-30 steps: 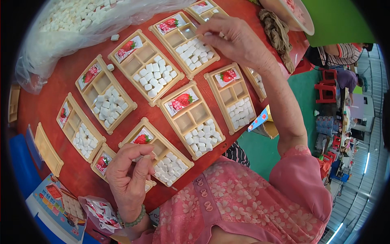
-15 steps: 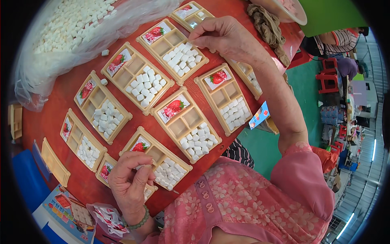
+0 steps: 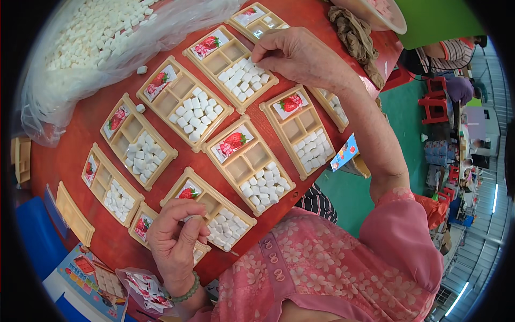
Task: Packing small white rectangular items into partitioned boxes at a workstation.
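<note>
Several beige compartment trays lie on a red table [image 3: 80, 139], each with a strawberry-picture packet and a heap of white candy cubes. My right hand [image 3: 300, 53] reaches to a far tray [image 3: 214, 61], its fingertips pinched on a white cube at the edge of that tray's heap [image 3: 241, 80]. My left hand [image 3: 174, 236] hovers over the nearest tray [image 3: 214, 206], with its fingers curled around a small white piece. A green bead bracelet [image 3: 188, 292] is on the left wrist.
A clear plastic bag [image 3: 102, 32] of loose white cubes fills the far left. Empty beige trays stand at the left edge [image 3: 72, 214]. Strawberry packets [image 3: 145, 290] lie near my left wrist, and a brown cloth [image 3: 354, 37] lies far right. Red stools and other people are beyond the table.
My right hand has drawn back from the farthest tray to the one just nearer. My left hand stays over the nearest tray, fingers still curled.
</note>
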{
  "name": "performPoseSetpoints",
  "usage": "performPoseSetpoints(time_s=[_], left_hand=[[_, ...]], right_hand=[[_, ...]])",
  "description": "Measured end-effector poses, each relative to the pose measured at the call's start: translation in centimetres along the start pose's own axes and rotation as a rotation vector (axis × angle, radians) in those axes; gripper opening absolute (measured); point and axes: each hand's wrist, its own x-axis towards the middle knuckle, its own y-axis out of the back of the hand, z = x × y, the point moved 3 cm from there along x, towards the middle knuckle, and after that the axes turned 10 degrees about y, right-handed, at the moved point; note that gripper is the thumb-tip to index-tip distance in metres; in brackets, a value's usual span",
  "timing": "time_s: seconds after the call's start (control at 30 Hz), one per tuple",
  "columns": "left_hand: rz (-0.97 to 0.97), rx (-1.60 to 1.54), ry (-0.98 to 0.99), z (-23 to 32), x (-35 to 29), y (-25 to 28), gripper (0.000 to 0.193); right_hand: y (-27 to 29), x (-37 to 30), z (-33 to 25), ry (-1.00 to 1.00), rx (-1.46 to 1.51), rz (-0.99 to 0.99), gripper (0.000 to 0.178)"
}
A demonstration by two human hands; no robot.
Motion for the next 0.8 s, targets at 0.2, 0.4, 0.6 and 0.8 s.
performPoseSetpoints(time_s=[0.2,0.4,0.6,0.8], left_hand=[[-0.009,0.010,-0.025,0.1,-0.1,-0.2,0.012],[-0.010,0.001,-0.028,0.2,-0.3,-0.3,0.012],[0.001,0.001,-0.021,0.2,-0.2,-0.1,0.012],[0.001,0.019,-0.027,0.3,-0.2,-0.2,0.012]], right_hand=[[-0.4,0.4,0.0,0.041,-0.080,0.006,0.012],[-0.4,0.2,-0.4,0.065,-0.182,0.059,0.012],[-1.1,-0.1,-0.8,0.134,-0.254,0.119,0.014],[-1.2,-0.4,-0.6,0.255,-0.240,0.152,0.011]])
